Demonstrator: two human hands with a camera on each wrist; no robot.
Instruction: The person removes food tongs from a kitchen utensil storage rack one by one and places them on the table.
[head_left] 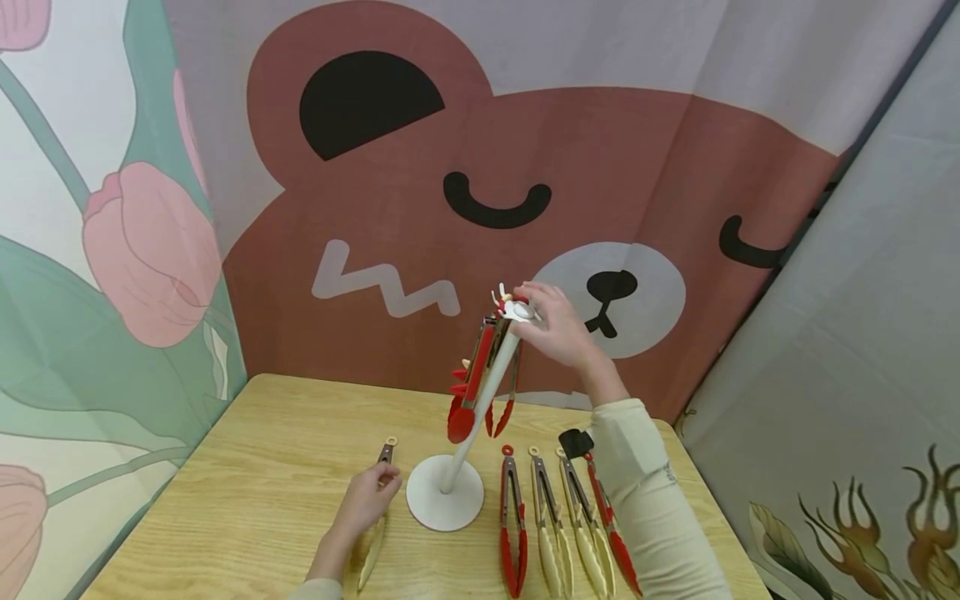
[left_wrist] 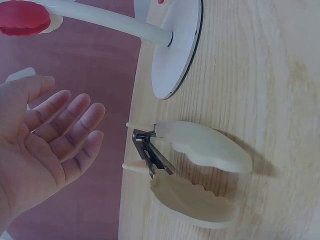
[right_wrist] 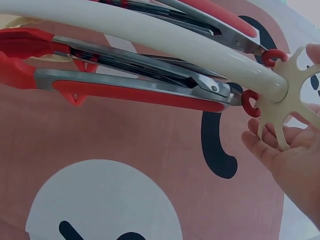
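My right hand grips the white hook crown at the top of a utensil stand, its fingers curled under the prongs. The stand's pole leans, and its round white base is on the table. Red-tipped tongs hang from the hooks by red end rings, with further tongs beside them. Left of the base, my left hand hovers near cream-tipped tongs lying on the table. In the left wrist view its fingers are loosely bent, with nothing in the palm.
Right of the stand lie red tongs, cream-tipped tongs, another cream-tipped pair and a red utensil with a black flat end, partly behind my right sleeve. A curtain with a printed bear hangs behind the table.
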